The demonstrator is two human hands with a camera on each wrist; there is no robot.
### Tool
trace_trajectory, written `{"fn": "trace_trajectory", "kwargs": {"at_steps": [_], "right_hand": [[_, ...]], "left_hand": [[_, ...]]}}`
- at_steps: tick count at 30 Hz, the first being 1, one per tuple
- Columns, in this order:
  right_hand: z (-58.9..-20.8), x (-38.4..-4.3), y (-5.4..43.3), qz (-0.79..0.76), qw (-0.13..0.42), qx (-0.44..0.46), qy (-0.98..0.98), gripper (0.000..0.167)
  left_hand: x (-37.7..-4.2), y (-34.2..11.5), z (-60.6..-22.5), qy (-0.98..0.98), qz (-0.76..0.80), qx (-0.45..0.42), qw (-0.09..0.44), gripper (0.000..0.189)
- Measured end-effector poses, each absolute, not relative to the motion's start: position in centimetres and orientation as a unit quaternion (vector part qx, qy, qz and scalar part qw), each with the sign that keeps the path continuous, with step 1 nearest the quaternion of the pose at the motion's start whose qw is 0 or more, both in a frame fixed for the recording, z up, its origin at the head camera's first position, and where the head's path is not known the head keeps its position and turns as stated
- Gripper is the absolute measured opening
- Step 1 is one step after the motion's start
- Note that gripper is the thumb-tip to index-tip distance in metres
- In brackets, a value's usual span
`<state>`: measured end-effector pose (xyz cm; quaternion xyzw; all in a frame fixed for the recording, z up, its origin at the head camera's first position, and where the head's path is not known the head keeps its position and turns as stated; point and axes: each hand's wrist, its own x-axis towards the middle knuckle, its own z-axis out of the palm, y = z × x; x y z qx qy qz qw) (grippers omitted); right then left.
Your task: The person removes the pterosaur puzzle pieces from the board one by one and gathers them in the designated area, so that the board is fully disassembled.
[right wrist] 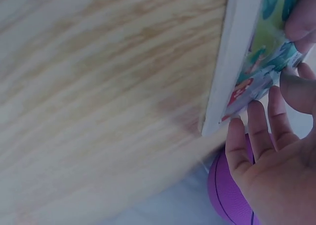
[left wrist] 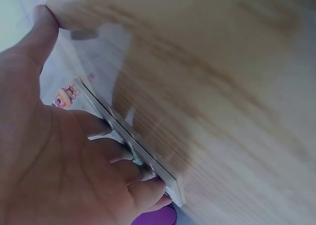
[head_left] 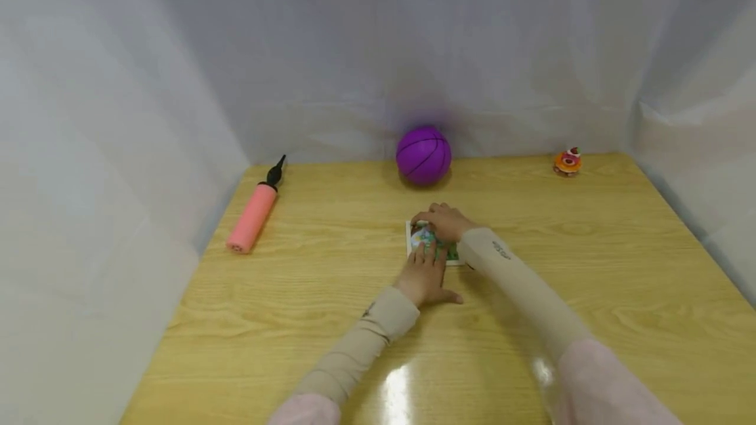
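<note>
A flat picture board (head_left: 452, 253) with a white border and a colourful printed scene lies on the table, partly covered by both hands. My left hand (head_left: 422, 279) rests its outstretched fingers on the board's near part, thumb spread out to the side. The left wrist view shows those fingers (left wrist: 140, 190) lying over the board's edge (left wrist: 148, 158). At the far side of the board is my right hand (head_left: 446, 220). Its fingers (right wrist: 259, 128) are slightly bent by the border (right wrist: 229, 62), and the thumb (right wrist: 297, 92) is above the picture.
A purple ball (head_left: 423, 155) stands behind the board against the pale curtain (head_left: 331, 51). On the left lies a pink hand pump (head_left: 254, 216) with a black nozzle. A small orange and red toy figure (head_left: 567, 161) sits at the table's (head_left: 283, 320) back right.
</note>
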<state>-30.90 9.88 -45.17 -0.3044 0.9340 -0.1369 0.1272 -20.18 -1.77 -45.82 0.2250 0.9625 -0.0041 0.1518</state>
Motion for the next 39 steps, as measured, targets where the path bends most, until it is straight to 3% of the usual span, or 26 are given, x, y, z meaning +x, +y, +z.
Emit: {"fn": "trace_trajectory", "kwargs": {"at_steps": [18, 39], "right_hand": [[-45.6, -32.1, 9.3, -0.148, 0.163, -0.290, 0.931, 0.038], [-46.7, -32.6, 9.6, -0.291, 0.170, -0.316, 0.887, 0.022]], "left_hand": [[-20.5, -2.1, -45.7, 0.964, -0.004, 0.208, 0.162, 0.102], [-20.4, -1.6, -45.9, 0.960, 0.002, 0.213, 0.184, 0.102]]}}
